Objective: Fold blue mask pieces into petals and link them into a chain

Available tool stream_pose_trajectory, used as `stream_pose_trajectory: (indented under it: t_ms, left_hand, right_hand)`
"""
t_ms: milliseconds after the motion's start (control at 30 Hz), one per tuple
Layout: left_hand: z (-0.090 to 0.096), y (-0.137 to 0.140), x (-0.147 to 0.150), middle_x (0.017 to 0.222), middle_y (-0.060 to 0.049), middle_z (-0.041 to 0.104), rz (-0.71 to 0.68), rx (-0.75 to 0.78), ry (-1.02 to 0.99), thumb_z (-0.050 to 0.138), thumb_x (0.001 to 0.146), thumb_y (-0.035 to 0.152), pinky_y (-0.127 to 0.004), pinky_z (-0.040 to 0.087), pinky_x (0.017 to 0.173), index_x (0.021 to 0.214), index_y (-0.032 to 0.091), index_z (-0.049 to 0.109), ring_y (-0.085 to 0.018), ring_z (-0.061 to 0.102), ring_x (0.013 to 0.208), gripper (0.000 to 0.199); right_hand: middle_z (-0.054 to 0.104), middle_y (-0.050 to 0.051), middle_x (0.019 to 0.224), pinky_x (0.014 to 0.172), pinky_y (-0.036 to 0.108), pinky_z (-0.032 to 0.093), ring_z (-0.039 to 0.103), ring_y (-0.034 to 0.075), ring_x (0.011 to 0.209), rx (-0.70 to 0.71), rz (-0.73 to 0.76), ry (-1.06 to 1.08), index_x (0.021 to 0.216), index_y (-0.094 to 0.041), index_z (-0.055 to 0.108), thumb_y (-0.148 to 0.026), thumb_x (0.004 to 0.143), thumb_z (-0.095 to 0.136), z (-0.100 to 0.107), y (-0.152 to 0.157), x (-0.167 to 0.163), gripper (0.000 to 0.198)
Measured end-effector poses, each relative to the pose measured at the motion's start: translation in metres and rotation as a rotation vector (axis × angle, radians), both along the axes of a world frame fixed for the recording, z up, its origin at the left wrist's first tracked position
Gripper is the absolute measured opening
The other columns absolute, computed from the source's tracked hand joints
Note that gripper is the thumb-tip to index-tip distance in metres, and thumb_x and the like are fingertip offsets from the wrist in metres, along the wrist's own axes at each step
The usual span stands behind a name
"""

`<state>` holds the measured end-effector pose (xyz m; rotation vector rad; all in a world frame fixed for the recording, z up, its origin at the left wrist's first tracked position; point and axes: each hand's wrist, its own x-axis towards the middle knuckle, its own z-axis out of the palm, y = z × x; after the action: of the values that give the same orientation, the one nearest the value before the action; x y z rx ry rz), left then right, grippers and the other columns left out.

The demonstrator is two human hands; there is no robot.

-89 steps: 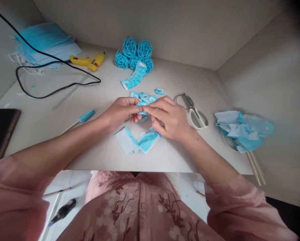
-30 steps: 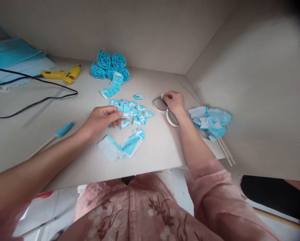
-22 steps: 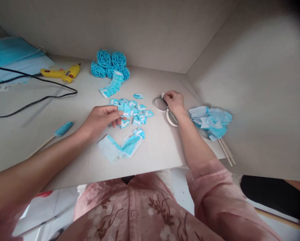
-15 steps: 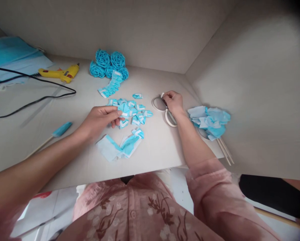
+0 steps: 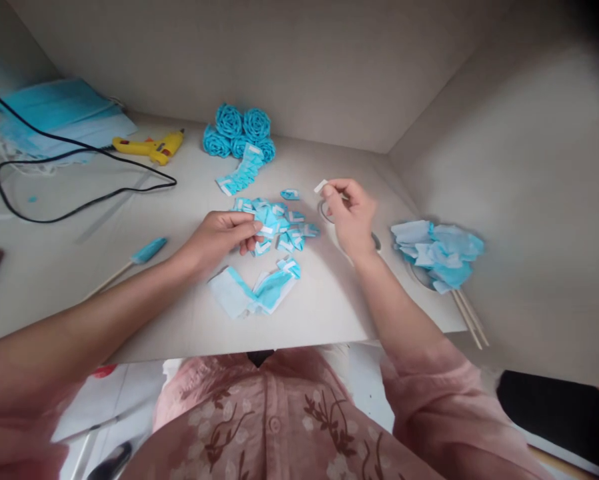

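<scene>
Left hand (image 5: 220,235): pinches folded blue piece (image 5: 266,217)
Right hand (image 5: 353,212): pinches white strip (image 5: 320,186)
Taping: likely the step — next calls for careful alignment

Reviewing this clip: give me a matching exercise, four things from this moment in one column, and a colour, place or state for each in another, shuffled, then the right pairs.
Things
1. left hand
2. right hand
3. glue gun
4. rosettes

Descriptions
A. blue and coiled, five in a cluster
B. pinching a small white strip
C. yellow, lying on the table
D. holding a folded blue piece

Right pairs
1-D, 2-B, 3-C, 4-A
</scene>
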<state>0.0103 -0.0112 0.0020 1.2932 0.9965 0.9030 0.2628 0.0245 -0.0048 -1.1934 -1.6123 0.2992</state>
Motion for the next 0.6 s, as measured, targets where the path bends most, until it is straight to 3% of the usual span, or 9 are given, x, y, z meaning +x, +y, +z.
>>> stream_pose_trajectory:
  t_ms: [100, 233, 433, 600]
  left_hand:
    - [0.001, 0.000, 0.000, 0.062, -0.002, 0.064, -0.034, -0.026, -0.018, 0.071, 0.078, 0.037, -0.022, 0.043, 0.055, 0.066, 0.014, 0.068, -0.009, 0.054, 0.055, 0.026]
    - [0.004, -0.002, 0.002, 0.063, -0.003, 0.064, -0.068, -0.062, -0.049, 0.072, 0.076, 0.035, -0.021, 0.042, 0.052, 0.067, 0.013, 0.069, -0.009, 0.054, 0.054, 0.023]
    - [0.008, -0.004, 0.004, 0.062, -0.003, 0.063, -0.100, -0.087, -0.061, 0.074, 0.073, 0.033, -0.020, 0.041, 0.048, 0.063, 0.014, 0.067, -0.008, 0.053, 0.052, 0.022]
    - [0.009, -0.005, 0.005, 0.061, -0.002, 0.063, -0.130, -0.115, -0.066, 0.075, 0.071, 0.030, -0.020, 0.040, 0.046, 0.063, 0.014, 0.067, -0.008, 0.052, 0.051, 0.019]
  right_hand:
    - [0.068, 0.003, 0.084, 0.067, 0.031, 0.051, 0.062, 0.016, 0.076, 0.172, 0.123, -0.159, 0.088, -0.025, 0.068, -0.040, 0.094, 0.055, 0.012, -0.026, -0.028, 0.021]
    - [0.069, 0.003, 0.081, 0.072, 0.036, 0.051, 0.063, 0.018, 0.075, 0.334, 0.230, -0.300, 0.090, -0.027, 0.070, -0.031, 0.093, 0.058, 0.012, -0.036, -0.037, 0.013]
    - [0.068, 0.003, 0.085, 0.081, 0.042, 0.050, 0.063, 0.021, 0.082, 0.289, 0.294, -0.341, 0.094, -0.030, 0.071, -0.032, 0.093, 0.058, 0.007, -0.032, -0.035, 0.013]
    - [0.069, 0.003, 0.084, 0.074, 0.040, 0.051, 0.064, 0.021, 0.080, 0.391, 0.259, -0.424, 0.096, -0.031, 0.072, -0.028, 0.092, 0.059, 0.007, -0.034, -0.035, 0.014]
